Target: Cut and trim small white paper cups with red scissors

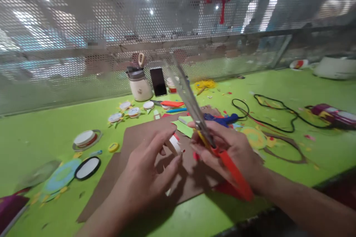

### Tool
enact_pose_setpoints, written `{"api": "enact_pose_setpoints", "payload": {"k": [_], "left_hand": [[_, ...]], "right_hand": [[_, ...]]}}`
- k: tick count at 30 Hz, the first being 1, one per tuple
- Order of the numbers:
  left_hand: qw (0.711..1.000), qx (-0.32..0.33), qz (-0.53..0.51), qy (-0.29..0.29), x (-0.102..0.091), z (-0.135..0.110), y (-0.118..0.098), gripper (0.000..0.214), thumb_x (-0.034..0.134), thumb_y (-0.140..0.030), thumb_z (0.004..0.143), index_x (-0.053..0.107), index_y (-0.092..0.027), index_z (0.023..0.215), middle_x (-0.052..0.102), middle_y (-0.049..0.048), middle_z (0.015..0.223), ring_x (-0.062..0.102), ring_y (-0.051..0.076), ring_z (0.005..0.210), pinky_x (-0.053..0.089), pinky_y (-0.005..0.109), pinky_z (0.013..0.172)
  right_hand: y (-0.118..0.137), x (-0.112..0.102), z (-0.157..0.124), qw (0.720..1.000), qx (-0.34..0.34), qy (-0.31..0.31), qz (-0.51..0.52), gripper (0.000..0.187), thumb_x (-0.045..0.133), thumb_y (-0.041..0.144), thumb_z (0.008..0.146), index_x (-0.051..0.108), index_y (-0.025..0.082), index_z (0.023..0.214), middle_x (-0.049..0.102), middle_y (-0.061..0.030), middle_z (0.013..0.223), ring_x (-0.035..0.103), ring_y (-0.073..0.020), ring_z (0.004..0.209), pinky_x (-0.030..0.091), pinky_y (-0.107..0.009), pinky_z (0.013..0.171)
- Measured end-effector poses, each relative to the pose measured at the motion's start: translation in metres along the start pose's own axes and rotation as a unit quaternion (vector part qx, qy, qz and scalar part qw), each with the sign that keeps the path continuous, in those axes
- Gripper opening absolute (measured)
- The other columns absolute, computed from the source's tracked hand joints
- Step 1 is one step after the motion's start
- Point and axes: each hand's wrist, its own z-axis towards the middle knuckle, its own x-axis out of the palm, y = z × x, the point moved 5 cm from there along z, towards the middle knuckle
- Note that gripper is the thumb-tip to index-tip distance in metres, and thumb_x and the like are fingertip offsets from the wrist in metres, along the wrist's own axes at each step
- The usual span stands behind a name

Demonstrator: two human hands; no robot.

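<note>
My right hand point(229, 148) is closed round a pair of scissors point(191, 102) with orange handles. Their long blades point up and away, blurred by motion. Fingers curled, my left hand point(151, 161) pinches a small white ring-shaped piece point(174, 144) with red bits along its edge. Both hands are above a brown cardboard sheet point(133, 140). Just beyond them lies a light green paper piece point(183, 127). Blue-handled scissors point(222, 119) rest behind my right hand, partly covered by it.
Several small white discs point(133, 112) with yellow edges lie at the back left, near a white jug point(141, 88) and a phone point(158, 82). A black cord point(278, 100) winds across the right side. Left are a blue paper ring point(62, 176) and a black-rimmed disc point(87, 167).
</note>
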Motion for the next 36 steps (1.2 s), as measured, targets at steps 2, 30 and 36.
{"api": "enact_pose_setpoints", "payload": {"k": [2, 30, 36], "left_hand": [[0.999, 0.036, 0.016, 0.008, 0.004, -0.002, -0.004, 0.045, 0.060, -0.017, 0.082, 0.054, -0.024, 0.126, 0.067, 0.0066, 0.105, 0.063, 0.019, 0.083, 0.051, 0.031, 0.074], [0.999, 0.036, -0.001, -0.018, 0.001, 0.000, -0.002, 0.051, 0.060, -0.019, 0.079, 0.057, -0.031, 0.129, 0.066, 0.0102, 0.123, 0.065, 0.028, 0.104, 0.056, 0.043, 0.087], [0.996, 0.090, 0.020, 0.008, 0.009, -0.004, 0.000, 0.052, 0.061, -0.014, 0.084, 0.050, -0.025, 0.133, 0.064, 0.0116, 0.124, 0.062, 0.024, 0.108, 0.052, 0.038, 0.091]], "right_hand": [[0.007, 0.005, 0.001, 1.000, -0.019, -0.008, 0.018, 0.028, 0.066, 0.015, 0.082, 0.064, 0.019, 0.109, 0.071, -0.0004, 0.086, 0.067, -0.0117, 0.070, 0.057, -0.022, 0.067], [0.003, 0.005, 0.004, 0.994, 0.064, 0.006, 0.085, 0.027, 0.068, 0.016, 0.079, 0.062, 0.020, 0.105, 0.063, 0.0023, 0.078, 0.060, -0.0106, 0.065, 0.053, -0.021, 0.060], [0.003, 0.015, 0.001, 0.994, 0.063, 0.012, 0.089, 0.029, 0.065, 0.016, 0.077, 0.062, 0.020, 0.106, 0.065, 0.0016, 0.081, 0.063, -0.0117, 0.070, 0.055, -0.024, 0.066]]}}
